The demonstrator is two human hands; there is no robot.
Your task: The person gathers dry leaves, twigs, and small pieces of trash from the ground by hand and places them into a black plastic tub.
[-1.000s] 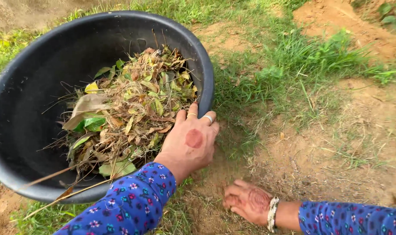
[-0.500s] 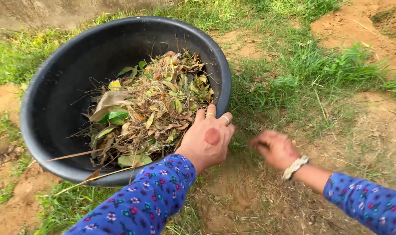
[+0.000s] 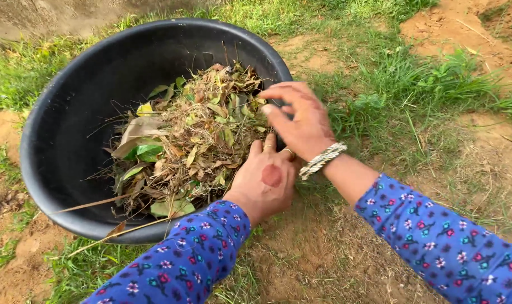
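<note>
Black tub (image 3: 70, 112), mouth tilted toward hands

One black tub (image 3: 70, 112), one heap of leaves and dry grass (image 3: 194, 135), two hands, left (image 3: 264, 183) and right (image 3: 301, 121), one beaded bracelet (image 3: 322, 160).

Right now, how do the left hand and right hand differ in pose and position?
The left hand grips the near rim of the black tub, knuckles up; the right hand hovers over the rim above the leaves, fingers spread. The left hand wears rings, while the right wrist has a beaded bracelet. The right hand sits farther from the camera. Both come out of blue floral sleeves.
</note>
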